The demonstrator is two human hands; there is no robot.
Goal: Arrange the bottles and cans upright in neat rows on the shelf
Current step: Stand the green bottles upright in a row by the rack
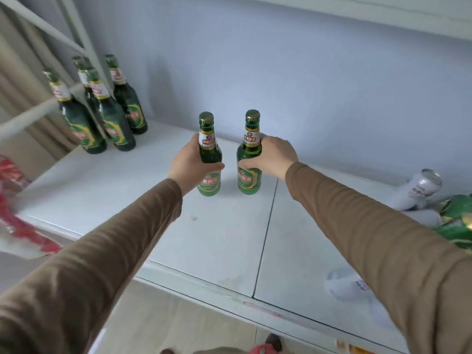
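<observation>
While both bottles stand upright mid-shelf (102,195), the left hand (190,163) grips one green bottle (210,159). Right hand (272,155) wraps the neighbouring bottle (249,159), just beside it.

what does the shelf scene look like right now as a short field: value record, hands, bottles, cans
left hand: left hand grips left green beer bottle, upright on the shelf
right hand: right hand grips right green beer bottle, upright
gap between held bottles: apart, side by side
already placed: four green beer bottles upright at the shelf's back left
still lying down: white can tilted at the right, second white can partly hidden under the right sleeve
far right: green packaging, contents unclear
</observation>
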